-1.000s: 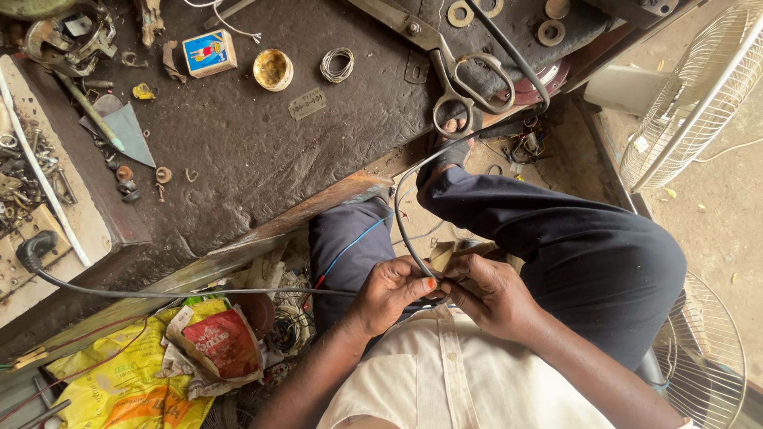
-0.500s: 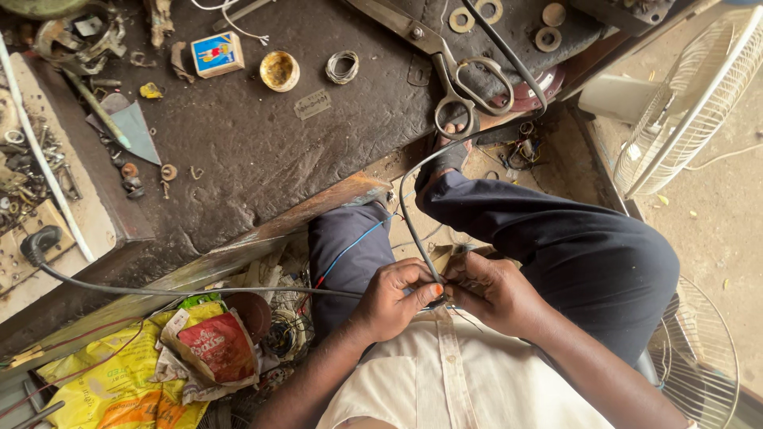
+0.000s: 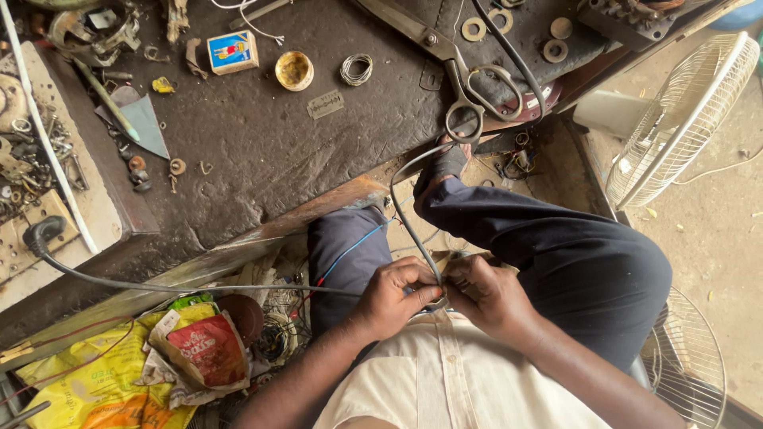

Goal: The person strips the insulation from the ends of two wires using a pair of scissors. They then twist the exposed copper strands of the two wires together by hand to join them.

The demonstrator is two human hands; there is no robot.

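Both hands point(image 3: 441, 294) pinch grey cable point(image 3: 407, 226) — over lap

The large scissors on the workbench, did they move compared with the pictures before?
No. The large scissors lie in the same spot on the bench, handles over its edge, beside the same washers. Only the head camera shifted slightly.

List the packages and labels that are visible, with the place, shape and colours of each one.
Small box: on the dark workbench, top left; rectangular, blue and yellow with a white panel.
Metal label plate: on the bench, right of the box; small grey rectangle.
Red pouch: lower left, under the bench; crumpled, with white trim.
Yellow bag: bottom left corner; wrinkled plastic.
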